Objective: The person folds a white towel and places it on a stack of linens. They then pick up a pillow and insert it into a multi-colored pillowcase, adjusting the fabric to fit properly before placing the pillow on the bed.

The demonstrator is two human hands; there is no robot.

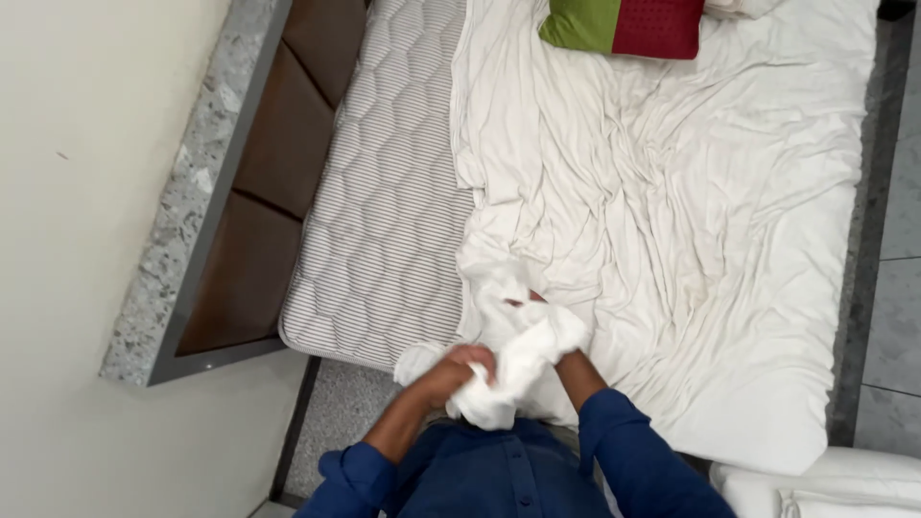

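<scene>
Both hands bunch a sheet corner, lower centre.
Left hand (459,372) and right hand (549,326) fingers clamp the crumpled white cotton bedsheet (672,221) over the grey quilted mattress (384,211).

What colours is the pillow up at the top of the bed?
The pillow is green and dark red, seen in the head view.

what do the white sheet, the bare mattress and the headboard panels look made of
White sheet: soft woven cloth, likely cotton, matte, heavily creased. Mattress: quilted striped fabric with stitched hexagons. Headboard panels: brown padded leather or vinyl, slightly sheened, seamed. Both hands bunch the sheet.
</scene>
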